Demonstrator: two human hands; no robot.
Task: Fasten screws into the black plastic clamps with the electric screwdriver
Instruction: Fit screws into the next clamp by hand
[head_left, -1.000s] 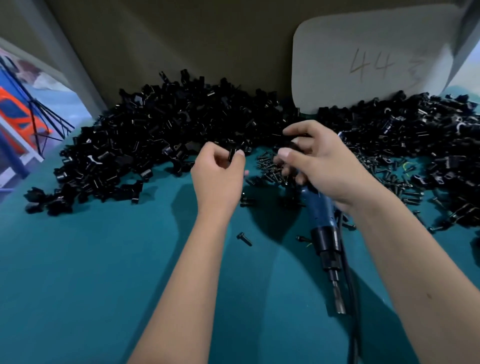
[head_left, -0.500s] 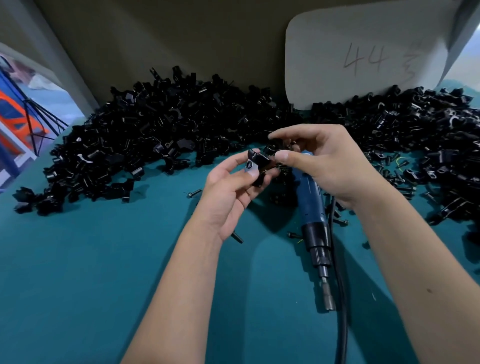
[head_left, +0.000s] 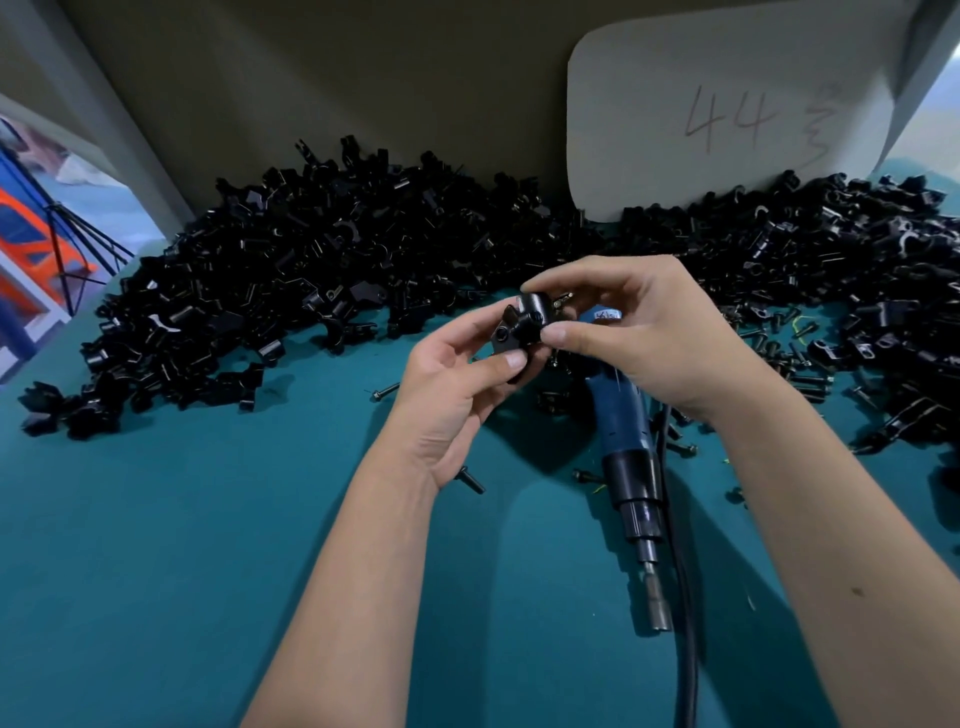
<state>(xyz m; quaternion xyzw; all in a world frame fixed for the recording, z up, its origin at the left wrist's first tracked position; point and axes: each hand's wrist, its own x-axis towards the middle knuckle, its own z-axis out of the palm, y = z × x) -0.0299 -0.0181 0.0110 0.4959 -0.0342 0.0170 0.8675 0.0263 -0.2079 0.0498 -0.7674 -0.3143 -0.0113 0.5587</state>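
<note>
A black plastic clamp (head_left: 521, 328) is held above the teal table between both hands. My left hand (head_left: 457, 384) grips it from below with thumb and curled fingers. My right hand (head_left: 639, 332) pinches its upper right side with thumb and forefinger. Under my right hand the blue electric screwdriver (head_left: 626, 457) hangs with its bit pointing toward me; how it is held is hidden. Loose black screws (head_left: 470, 480) lie on the table near my left wrist.
A big heap of black clamps (head_left: 311, 291) runs along the back wall, and a second heap (head_left: 857, 291) is at the right. A white card marked 44 (head_left: 727, 114) leans on the wall. The screwdriver's black cable (head_left: 685, 623) trails toward me.
My left hand lifted a clamp out of the pile and turned palm up. My right hand came onto it, and both hands now hold it together.
</note>
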